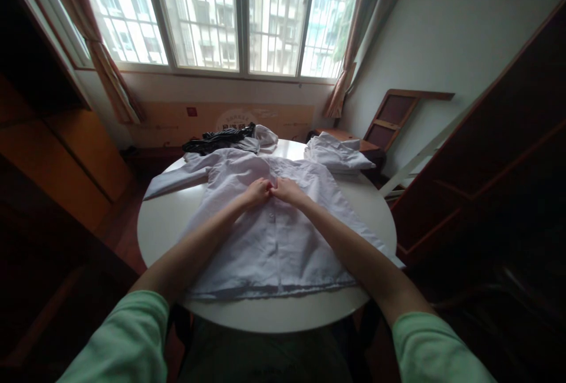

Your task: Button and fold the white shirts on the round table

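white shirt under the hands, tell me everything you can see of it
The white shirt lies spread flat, front up, on the round white table. It looks like thin woven cloth with a line of buttons down the middle. One sleeve stretches out past the table's edge; the hem lies nearest the person. The left hand and right hand meet on its button line near the chest, fingers pinching the cloth.

Daylight from the overexposed window [221, 15] lights the white table [168, 224] below it, while the room's sides fall into murky, wide-angle-bent shadow.
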Motion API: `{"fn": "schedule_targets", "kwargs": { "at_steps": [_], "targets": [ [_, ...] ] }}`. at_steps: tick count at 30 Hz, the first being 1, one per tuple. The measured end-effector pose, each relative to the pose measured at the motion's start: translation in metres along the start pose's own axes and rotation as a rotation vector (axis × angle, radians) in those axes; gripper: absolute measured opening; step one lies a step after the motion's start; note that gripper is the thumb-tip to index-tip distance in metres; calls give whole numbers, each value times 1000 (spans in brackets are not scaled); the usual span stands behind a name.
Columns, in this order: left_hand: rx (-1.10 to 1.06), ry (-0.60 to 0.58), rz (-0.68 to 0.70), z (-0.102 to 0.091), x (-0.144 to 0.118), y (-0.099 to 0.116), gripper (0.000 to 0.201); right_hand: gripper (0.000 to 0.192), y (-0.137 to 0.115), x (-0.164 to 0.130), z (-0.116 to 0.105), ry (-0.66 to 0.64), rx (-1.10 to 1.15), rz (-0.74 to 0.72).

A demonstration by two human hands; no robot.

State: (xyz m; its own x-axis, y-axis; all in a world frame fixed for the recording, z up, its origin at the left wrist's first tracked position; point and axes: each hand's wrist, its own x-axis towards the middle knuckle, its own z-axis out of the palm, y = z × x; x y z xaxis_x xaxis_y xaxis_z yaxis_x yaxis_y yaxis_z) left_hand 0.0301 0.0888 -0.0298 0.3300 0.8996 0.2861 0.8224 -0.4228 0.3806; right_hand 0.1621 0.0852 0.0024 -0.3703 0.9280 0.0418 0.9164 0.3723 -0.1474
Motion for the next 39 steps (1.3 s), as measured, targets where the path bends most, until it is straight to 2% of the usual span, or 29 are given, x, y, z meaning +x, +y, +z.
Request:
{"fn": "schedule_targets", "kwargs": {
  "at_steps": [3, 7, 10, 17, 21, 26, 29, 34, 39],
  "targets": [
    [-110, 2, 11, 1, -4, -6, 17, 45, 4, 0, 6, -9, 33, 4],
    [-167, 42, -40, 3, -3, -8, 13, 50, 4, -1, 10, -31, 57, 15],
    [-214, 58, -53, 5, -3, -7, 12, 50, 2, -3, 14, 7, 57, 15],
    [-301, 110, -74, 10, -7, -10, 12, 38, 2, -3, 22, 84, 43, 45],
    [-329, 134, -68, 13, -6, -12, 12, 26, 5, -3, 29, 177, 51, 57],
    [-372, 186, -93, 13, -6, -13, 8, 18, 13, 4, 32, 270, 216, 96],
    [-398, 214, -110, 9, -7, -10, 8, 13, 20, 7, 26, 222, 428, 129],
    [-465, 240, -179, 2, -7, -3, 6, 17, 28, 4, 14, 11, 883, 138],
    [-565, 234, -224, 2, -5, 2, 11, 20, 32, 4, 7, -55, 1044, 127]
  ]
}}
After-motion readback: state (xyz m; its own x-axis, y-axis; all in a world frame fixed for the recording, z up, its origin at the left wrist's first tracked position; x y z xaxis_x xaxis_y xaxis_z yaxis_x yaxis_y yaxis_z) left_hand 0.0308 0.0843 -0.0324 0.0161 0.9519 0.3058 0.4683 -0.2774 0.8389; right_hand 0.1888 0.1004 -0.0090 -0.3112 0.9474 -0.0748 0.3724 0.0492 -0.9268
